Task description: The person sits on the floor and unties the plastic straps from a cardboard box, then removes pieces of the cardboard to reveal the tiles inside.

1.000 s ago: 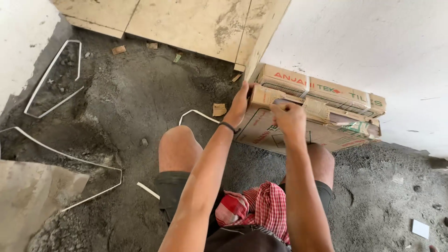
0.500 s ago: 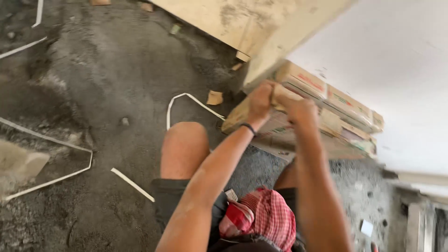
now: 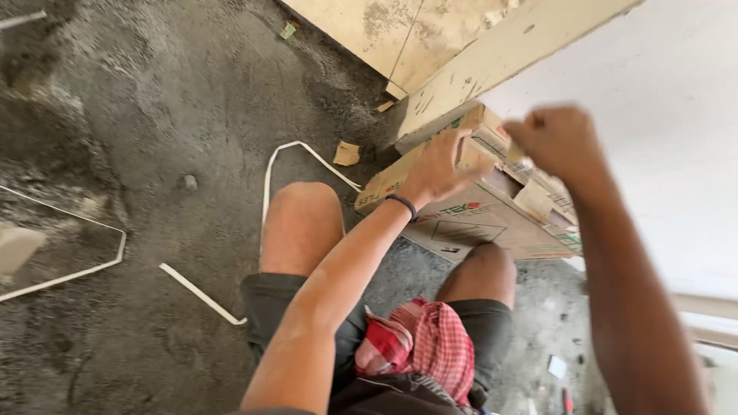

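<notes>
1. Brown cardboard makes up the stack of flat boxes (image 3: 469, 219) that lies on the grey floor (image 3: 154, 138), pushed up against the white wall (image 3: 661, 154) where the floor's edge meets it.
2. The left hand (image 3: 438, 165) rests on the upper end of the stack, fingers spread and bent over the torn edge of the top box, a dark band (image 3: 401, 206) round its wrist.
3. The right hand (image 3: 557, 138) is raised just above the stack's wall-side edge, curled into a loose fist; it is blurred, and whether it pinches anything cannot be told.
4. The person squats with both bare knees close to the stack, the right knee (image 3: 480, 265) touching or nearly touching its near side, the left knee (image 3: 304, 207) just beside its floor-side corner.
5. A red checked cloth (image 3: 419, 346) hangs at the waist over dark shorts.
6. White bent strips (image 3: 288, 154) lie on the rough floor beside the left knee, and another straight piece (image 3: 201, 293) lies near the thigh.
7. A small scrap of cardboard (image 3: 346, 154) lies on the floor close to the stack's far corner.
8. Pale tiles (image 3: 377, 31) cover the floor's far edge, beside a cream skirting board (image 3: 492, 61) along the wall.
</notes>
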